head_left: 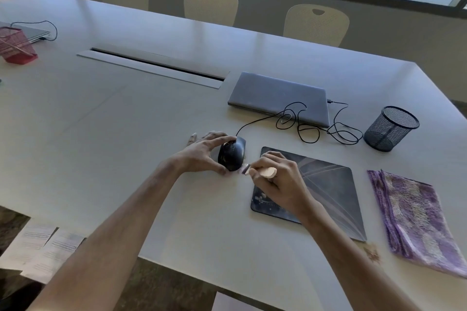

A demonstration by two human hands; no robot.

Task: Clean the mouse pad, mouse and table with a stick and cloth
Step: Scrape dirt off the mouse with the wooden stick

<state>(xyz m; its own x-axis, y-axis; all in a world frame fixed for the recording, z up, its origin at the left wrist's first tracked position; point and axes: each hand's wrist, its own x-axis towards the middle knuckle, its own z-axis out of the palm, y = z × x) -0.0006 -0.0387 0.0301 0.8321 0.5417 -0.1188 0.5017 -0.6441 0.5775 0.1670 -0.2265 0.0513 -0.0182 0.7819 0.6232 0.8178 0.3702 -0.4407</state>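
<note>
A black wired mouse [233, 154] rests on the white table [113, 118], just left of the dark mouse pad [328, 192]. My left hand [202, 153] grips the mouse from its left side, thumb at the near end, fingers over the top. My right hand [276, 179] hovers over the pad's left edge and holds a short tan stick [262, 172]. The stick's purplish tip points at the mouse's near right side, close to it. A folded purple cloth [417, 217] lies on the table to the right of the pad.
A closed grey laptop [278, 98] sits behind the pad, with the mouse cable [316, 129] looped beside it. A black mesh pen cup [390, 129] stands at the right. A cable slot [156, 65], a red mesh basket [15, 44] and another laptop [32, 31] lie farther left. Chairs line the far side.
</note>
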